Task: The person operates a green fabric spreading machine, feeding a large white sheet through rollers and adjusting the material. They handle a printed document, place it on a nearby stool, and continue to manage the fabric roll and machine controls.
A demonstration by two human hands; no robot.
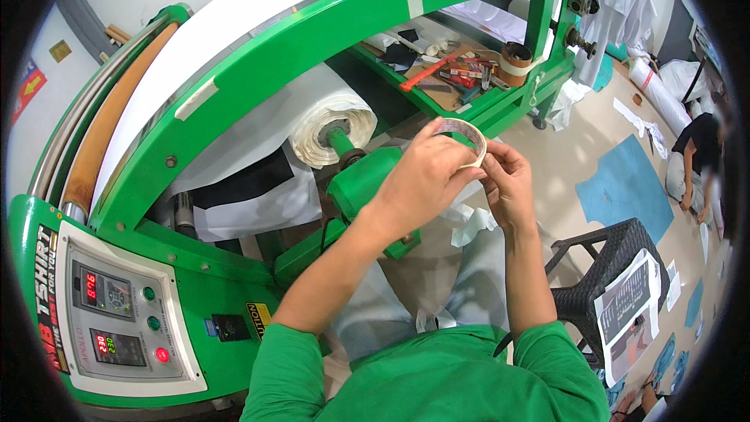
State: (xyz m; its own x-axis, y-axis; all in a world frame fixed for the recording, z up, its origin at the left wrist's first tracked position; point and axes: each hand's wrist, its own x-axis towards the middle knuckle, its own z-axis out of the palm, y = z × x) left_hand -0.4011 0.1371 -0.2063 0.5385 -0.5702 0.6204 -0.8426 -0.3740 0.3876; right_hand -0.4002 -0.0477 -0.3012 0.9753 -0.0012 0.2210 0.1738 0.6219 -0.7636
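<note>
In the middle of the head view, I hold a pale masking tape roll (476, 134) upright at an angle, above my lap. My left hand (423, 176) grips the roll from the left, its fingers closed around the rim. My right hand (508, 180) pinches the roll's lower right side with thumb and fingers; whether a loose tape end is between them is too small to tell. Just behind my left hand are a green housing (351, 184) on the machine and a big roll of white paper (344, 113) on a spindle.
The green machine frame (312, 31) arches overhead, with a control panel (117, 320) at lower left. A shelf holds tools (461, 78). At right stand a black plastic stool (578, 297) with printed sheets and, farther off, a seated person (691, 156). Blue fabric pieces (621, 195) lie on the floor.
</note>
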